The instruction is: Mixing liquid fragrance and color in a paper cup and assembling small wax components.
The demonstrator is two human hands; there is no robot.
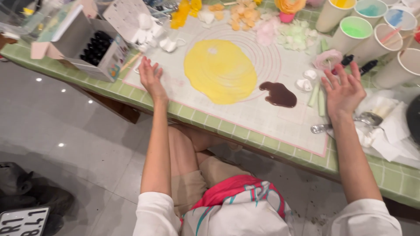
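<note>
Both the left hand [150, 74] and the right hand [344, 91] are spread flat and grasp nothing, resting on the white silicone mat [262, 114] at frame centre, which looks thin, floppy and light, best lifted at its pink edge.

Single head view, steeply down, close over table [245, 131]

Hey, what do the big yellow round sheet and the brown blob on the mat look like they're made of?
The yellow sheet looks like rolled-out soft clay or fondant: matte, flat, with uneven edges. The brown blob looks like the same pliable stuff or a thick paste, glossier, with rounded lobes. The mat seems to be silicone, smooth and printed with rings.
</note>
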